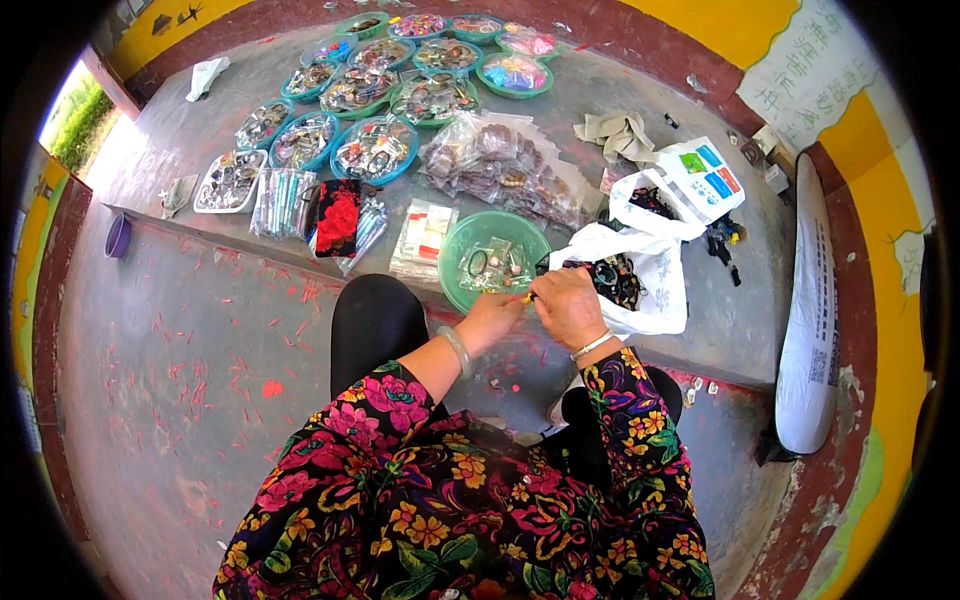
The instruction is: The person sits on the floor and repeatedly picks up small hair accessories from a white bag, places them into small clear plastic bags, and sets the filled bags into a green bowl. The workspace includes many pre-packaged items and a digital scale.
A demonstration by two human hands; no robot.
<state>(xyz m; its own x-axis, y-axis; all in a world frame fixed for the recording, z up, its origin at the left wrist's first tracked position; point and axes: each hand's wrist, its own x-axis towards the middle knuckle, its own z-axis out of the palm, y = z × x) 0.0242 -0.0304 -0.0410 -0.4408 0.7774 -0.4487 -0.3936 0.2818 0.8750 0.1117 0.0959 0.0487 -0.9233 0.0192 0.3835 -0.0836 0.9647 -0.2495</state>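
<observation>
Grey concrete makes up the ledge (690,330) that carries everything, a raised step running across the view above the floor (180,400) strewn with small red scraps. Farthest up sit many teal trays (375,150) of packed trinkets, well apart from both hands. Nearer lies a heap of clear bags (505,165), and to the right a white bag (650,265) gaping open with dark beaded pieces inside. A tall white sack (810,330) leans at the far right.

Just ahead of the hands stands a green bowl (490,262) holding small packets and rings; its near rim almost meets the knuckles. A flat packet (425,240) rests just left of it, and a red-flowered pouch (338,217) farther left.

Both hands meet over the ledge's front edge. The left hand (492,318), with a pale bangle at the wrist, is pinched shut on a tiny yellow piece (526,297) at its fingertips. The right hand (568,305) curls closed against that same piece from the other side, fingers bent down over it. The piece is too small to tell its long axis. It lies between the fingertips, with the bowl straight beyond and the white bag beside the right hand; nothing stands between hands and bowl.
</observation>
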